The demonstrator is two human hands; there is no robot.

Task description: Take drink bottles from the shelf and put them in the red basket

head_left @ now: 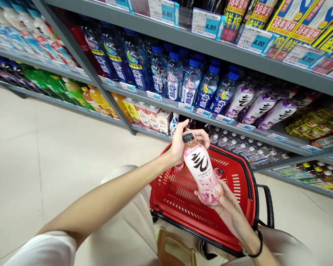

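Observation:
A drink bottle with a pink and white label and a black cap is held tilted above the red shopping basket. My left hand is curled around its neck from behind, thumb raised beside the cap. Around its base, my right hand grips from below, with a dark band on the wrist. Inside the basket, another bottle with a dark cap shows partly behind the held one. A pink item lies below my left hand, mostly hidden.
Ahead stands a grey shelf unit with blue-capped bottles, purple-labelled bottles and, lower down, cartons. Price tags line its edges. The basket's black handle sticks out to the right. A tiled floor lies at left.

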